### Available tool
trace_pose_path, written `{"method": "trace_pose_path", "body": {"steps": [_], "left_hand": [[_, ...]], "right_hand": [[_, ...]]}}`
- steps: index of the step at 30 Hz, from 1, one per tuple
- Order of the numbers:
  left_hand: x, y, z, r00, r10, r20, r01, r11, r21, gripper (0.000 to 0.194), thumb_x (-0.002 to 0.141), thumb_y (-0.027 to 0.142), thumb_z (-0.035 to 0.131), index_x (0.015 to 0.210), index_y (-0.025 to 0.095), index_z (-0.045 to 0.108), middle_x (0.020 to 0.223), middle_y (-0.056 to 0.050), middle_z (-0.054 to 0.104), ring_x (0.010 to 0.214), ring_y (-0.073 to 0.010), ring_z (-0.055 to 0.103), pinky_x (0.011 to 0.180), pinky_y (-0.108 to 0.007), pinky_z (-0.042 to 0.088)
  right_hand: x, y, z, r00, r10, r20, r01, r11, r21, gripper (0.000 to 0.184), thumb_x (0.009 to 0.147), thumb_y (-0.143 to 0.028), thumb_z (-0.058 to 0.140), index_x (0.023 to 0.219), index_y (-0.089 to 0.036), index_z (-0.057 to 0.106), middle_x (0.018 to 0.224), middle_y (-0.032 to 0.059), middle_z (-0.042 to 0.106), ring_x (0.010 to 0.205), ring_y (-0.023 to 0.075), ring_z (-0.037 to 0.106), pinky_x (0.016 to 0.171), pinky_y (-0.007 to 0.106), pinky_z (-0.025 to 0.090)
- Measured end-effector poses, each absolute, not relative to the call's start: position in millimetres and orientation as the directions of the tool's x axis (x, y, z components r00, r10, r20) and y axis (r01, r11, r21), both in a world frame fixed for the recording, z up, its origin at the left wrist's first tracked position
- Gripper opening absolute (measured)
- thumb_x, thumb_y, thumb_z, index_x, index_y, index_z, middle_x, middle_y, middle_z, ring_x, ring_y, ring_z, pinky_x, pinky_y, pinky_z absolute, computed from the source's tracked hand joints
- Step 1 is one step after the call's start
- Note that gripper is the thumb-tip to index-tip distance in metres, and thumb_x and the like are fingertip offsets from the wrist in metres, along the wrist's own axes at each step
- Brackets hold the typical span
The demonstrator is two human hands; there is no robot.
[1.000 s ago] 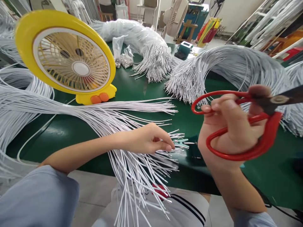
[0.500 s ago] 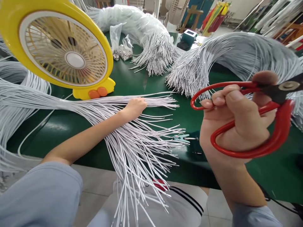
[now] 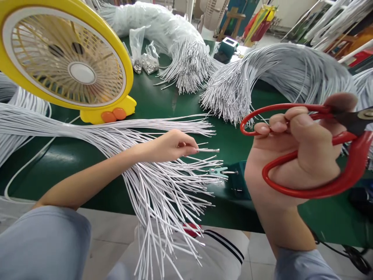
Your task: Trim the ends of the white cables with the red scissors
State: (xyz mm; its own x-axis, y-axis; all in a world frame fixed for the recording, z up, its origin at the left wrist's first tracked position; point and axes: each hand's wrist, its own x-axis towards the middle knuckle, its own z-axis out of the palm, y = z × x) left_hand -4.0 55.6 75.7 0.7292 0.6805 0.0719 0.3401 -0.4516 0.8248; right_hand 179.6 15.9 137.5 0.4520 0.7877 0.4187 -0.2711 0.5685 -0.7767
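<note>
Above a fanned-out bundle of white wires (image 3: 163, 179), my left hand (image 3: 176, 146) pinches a white wire (image 3: 208, 150) close to its tip, which points right. Wrapped around red-handled scissors (image 3: 323, 190), my right hand (image 3: 303, 151) is raised at the right, palm up. The dark blades run out of view at the right edge. Some of the wires lie straight along the green table, while others hang over its front edge. A small light-green clip (image 3: 218, 171) on a metal pin sits just right of the wire ends.
A yellow fan (image 3: 128, 64) stands at the left. Behind are a plastic-wrapped wire bundle (image 3: 163, 23), small bags of metal parts (image 3: 150, 62) and a curved grey-white wire bundle (image 3: 291, 62). A dark green device (image 3: 239, 181) stands at the table's (image 3: 186, 217) front edge.
My left hand has moved down and right from the upper strands and now holds a wire's end. The scissors have shifted slightly right. The view has turned a little.
</note>
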Motion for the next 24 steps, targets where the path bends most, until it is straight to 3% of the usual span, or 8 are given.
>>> {"method": "trace_pose_path", "body": {"steps": [4,9,14,24], "left_hand": [[7.3,21.8,87.8,0.725,0.638,0.258,0.161,-0.523,0.837,0.014,0.086,0.017,0.056,0.082,0.011,0.068,0.072,-0.004,0.061,0.062,-0.0079,0.050,0.055,-0.018,0.040],[4.3,20.7,99.3,0.465,0.806,0.366,0.099,-0.458,0.884,0.012,0.084,0.019,0.060,0.079,0.011,0.067,0.068,-0.002,0.059,0.055,-0.0065,0.048,0.049,-0.018,0.039],[-2.8,28.6,108.1,0.359,0.859,0.366,0.015,-0.398,0.917,0.009,0.081,0.014,0.063,0.073,0.010,0.065,0.065,-0.001,0.063,0.057,-0.0064,0.054,0.054,-0.016,0.046],[-2.4,24.5,108.8,0.386,0.900,0.203,0.002,-0.221,0.975,0.016,0.084,0.013,0.056,0.070,0.010,0.063,0.056,0.001,0.061,0.048,-0.0070,0.059,0.048,-0.015,0.050]], "right_hand": [[177.4,20.8,128.6,0.422,0.797,0.432,-0.245,0.559,-0.792,0.029,0.068,-0.005,0.054,0.088,-0.026,0.054,0.076,-0.0045,0.053,0.060,0.0072,0.048,0.058,0.024,0.043],[156.4,14.0,98.8,0.351,0.873,0.339,-0.264,0.439,-0.859,0.031,0.075,-0.010,0.060,0.100,-0.027,0.054,0.080,-0.0047,0.061,0.064,0.0089,0.056,0.064,0.025,0.049],[142.9,4.9,79.7,0.135,0.971,0.199,-0.303,0.232,-0.924,0.032,0.075,-0.013,0.066,0.103,-0.025,0.056,0.081,-0.0034,0.065,0.074,0.0102,0.062,0.068,0.024,0.052],[142.1,5.2,85.8,0.077,0.957,0.281,-0.245,0.291,-0.925,0.030,0.076,-0.014,0.068,0.101,-0.025,0.057,0.079,-0.0042,0.065,0.074,0.0088,0.064,0.072,0.023,0.054]]}}
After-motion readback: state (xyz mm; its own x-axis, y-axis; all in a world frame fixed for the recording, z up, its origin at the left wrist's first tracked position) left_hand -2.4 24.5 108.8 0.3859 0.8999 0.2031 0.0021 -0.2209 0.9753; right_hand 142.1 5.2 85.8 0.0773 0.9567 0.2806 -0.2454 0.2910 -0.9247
